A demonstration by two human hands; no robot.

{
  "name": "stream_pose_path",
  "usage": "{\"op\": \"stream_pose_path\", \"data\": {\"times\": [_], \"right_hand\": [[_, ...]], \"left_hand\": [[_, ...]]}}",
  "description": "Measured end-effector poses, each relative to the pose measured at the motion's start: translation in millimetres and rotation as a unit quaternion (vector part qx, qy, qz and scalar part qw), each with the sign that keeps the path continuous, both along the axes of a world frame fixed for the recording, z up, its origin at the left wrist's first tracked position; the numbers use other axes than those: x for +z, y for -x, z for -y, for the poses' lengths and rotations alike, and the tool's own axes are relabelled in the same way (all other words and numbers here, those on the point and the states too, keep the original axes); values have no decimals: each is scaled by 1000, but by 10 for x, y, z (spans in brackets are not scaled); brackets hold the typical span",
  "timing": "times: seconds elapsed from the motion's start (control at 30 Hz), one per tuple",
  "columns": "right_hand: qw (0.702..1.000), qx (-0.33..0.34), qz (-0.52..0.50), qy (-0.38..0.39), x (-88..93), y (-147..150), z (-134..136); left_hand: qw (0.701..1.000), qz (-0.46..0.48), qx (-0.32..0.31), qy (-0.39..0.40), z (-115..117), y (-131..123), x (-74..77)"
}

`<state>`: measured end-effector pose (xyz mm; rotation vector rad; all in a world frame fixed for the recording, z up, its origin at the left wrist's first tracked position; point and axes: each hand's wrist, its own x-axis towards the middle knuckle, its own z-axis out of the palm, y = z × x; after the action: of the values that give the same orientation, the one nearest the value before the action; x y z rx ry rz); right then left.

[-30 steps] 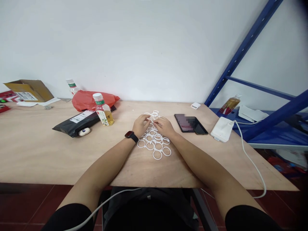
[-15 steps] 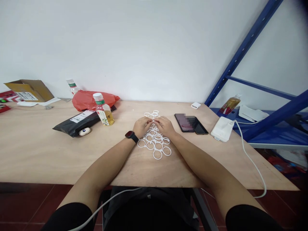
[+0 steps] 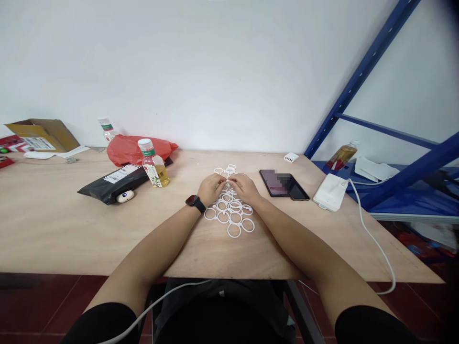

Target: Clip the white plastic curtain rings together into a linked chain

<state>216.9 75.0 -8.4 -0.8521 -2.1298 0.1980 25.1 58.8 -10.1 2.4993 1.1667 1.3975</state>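
A chain of joined white plastic rings (image 3: 230, 210) lies flat on the wooden table (image 3: 107, 239) in front of me. Over its upper part, my left hand (image 3: 211, 188) and my right hand (image 3: 244, 188) meet fingertip to fingertip. Both have their fingers pinched together on a small white bit of the rings, mostly covered by the fingers. Several rings show below the hands and a few beyond them. A dark watch (image 3: 195, 202) is on my left wrist.
Left of the hands are a drink bottle (image 3: 153, 167), a black parcel (image 3: 111, 185), an earbud case (image 3: 125, 196) and a red plastic bag (image 3: 129, 149). To the right lie two phones (image 3: 274, 183), a white power bank (image 3: 330, 192) with a cable, and a blue rack (image 3: 358, 62).
Both hands stay pinched at the same spot on the rings, with only tiny finger movement. The whole view has shifted very slightly.
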Motion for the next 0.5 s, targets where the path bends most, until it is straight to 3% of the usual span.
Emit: {"op": "stream_pose_path", "data": {"times": [0.1, 0.2, 0.4, 0.5], "right_hand": [[997, -64, -40, 12, -71, -46, -104], [992, -124, -7, 17, -163, -135, -241], [975, -182, 104, 74, -349, -217, -392], [972, -180, 130, 81, -369, -200, -383]], "left_hand": [[1000, 10, 13, -11, -1, -8, 7], [999, 15, 28, -9, -19, 1, -8], [998, 17, 60, 29, -81, 23, -86], [997, 13, 60, 43, -89, 19, -98]]}}
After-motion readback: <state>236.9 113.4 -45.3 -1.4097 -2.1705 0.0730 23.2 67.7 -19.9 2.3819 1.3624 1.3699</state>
